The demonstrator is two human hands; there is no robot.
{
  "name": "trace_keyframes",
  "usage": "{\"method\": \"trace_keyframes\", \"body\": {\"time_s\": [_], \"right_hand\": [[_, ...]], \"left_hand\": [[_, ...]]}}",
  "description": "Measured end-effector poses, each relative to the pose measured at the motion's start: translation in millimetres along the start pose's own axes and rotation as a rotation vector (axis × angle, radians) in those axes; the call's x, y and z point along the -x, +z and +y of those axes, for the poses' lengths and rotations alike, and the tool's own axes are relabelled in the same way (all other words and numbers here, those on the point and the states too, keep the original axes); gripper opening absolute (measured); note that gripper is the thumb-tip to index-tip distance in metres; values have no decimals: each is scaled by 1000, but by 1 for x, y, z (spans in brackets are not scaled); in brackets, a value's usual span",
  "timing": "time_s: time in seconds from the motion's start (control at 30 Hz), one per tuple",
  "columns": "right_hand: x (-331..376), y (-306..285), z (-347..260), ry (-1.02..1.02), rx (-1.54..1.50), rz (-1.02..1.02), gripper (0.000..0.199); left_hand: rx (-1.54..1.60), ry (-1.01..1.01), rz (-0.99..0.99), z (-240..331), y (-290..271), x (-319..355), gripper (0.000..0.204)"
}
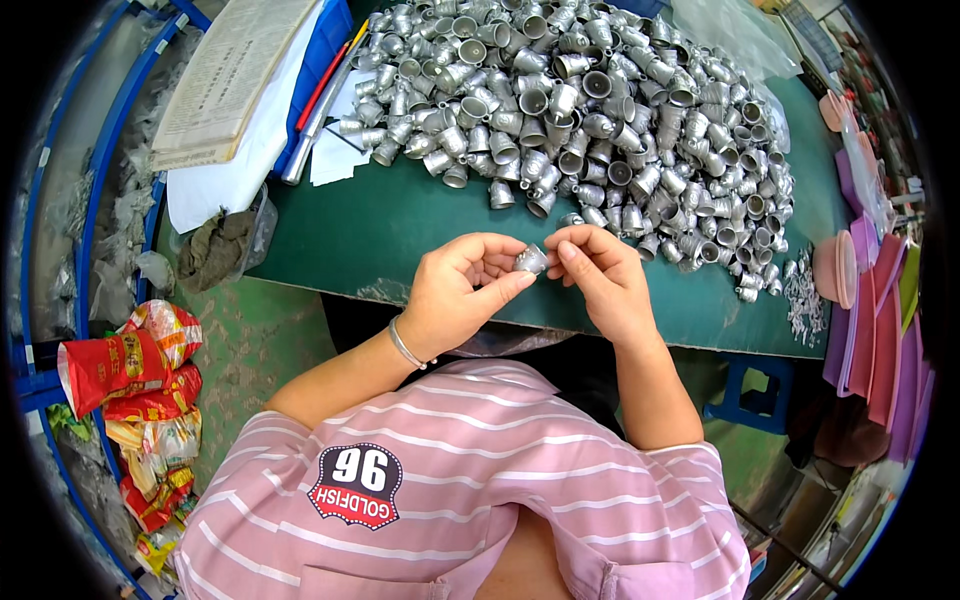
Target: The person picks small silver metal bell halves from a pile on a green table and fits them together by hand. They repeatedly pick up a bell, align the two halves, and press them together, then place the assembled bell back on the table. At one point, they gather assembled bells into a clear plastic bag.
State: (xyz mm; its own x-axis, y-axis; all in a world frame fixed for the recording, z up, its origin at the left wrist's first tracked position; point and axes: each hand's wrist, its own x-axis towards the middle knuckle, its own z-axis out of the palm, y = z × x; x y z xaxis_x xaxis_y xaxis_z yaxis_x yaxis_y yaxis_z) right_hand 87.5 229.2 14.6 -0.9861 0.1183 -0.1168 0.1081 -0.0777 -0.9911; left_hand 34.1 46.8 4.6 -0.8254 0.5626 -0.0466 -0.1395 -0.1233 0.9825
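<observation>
Near the front edge of the green table (330, 240), my left hand (448, 288) pinches a small silver metal bell (531, 260) between thumb and fingers. Close by its right side is my right hand (612, 285), thumb and forefinger drawn together by the bell's end. Whatever those fingers grip, if anything, is too small to make out. Just beyond both hands lies a large heap of similar silver bells (600, 130), tumbled at all angles. Another loose bell (570, 220) sits right behind my right fingertips.
Small silver pieces (805, 300) lie at the table's right. Papers (225, 100), a red pen (322, 88) and a metal tube (310, 140) are at the left, above a plastic box with a cloth (217, 248). Red packets (120, 370), a blue stool (752, 392) and pink-purple bins (880, 330) stand around.
</observation>
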Motion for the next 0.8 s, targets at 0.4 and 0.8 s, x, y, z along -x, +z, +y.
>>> {"method": "trace_keyframes", "body": {"time_s": [0.4, 0.8], "right_hand": [[-21, -12, -27, -46, 39, -180, 10], [-85, -50, -125, 107, -123, -125, 14]], "left_hand": [[-540, 317, 105, 6, -15, 4, 30], [-572, 340, 169, -4, -21, 11, 15]]}}
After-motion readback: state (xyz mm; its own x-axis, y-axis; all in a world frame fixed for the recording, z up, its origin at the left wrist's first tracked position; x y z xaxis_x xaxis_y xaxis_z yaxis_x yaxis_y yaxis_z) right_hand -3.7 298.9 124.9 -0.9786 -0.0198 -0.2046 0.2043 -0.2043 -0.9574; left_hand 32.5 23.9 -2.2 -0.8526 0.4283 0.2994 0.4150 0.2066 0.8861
